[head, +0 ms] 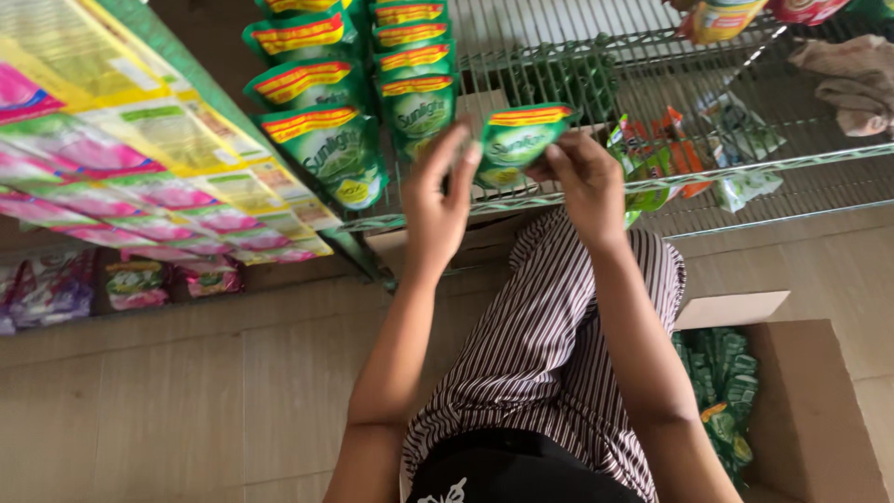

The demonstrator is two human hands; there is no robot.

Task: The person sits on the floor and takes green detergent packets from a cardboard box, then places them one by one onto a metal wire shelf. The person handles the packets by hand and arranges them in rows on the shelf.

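Note:
A green refill pouch [515, 142] with a red and yellow top band is held up in front of a green wire shelf [559, 200]. My right hand [582, 177] pinches its right edge. My left hand [436, 200] is at the pouch's left edge with fingers spread, touching it. Two rows of the same green pouches [354, 93] stand upright on the shelf just left of the held one.
Pink and yellow sachet packs [140, 177] fill the shelf at left. An open cardboard box [801, 401] with more green pouches sits on the tiled floor at lower right. Loose sachets [689, 158] lie on the wire shelf at right. My striped trouser leg [549, 345] is below.

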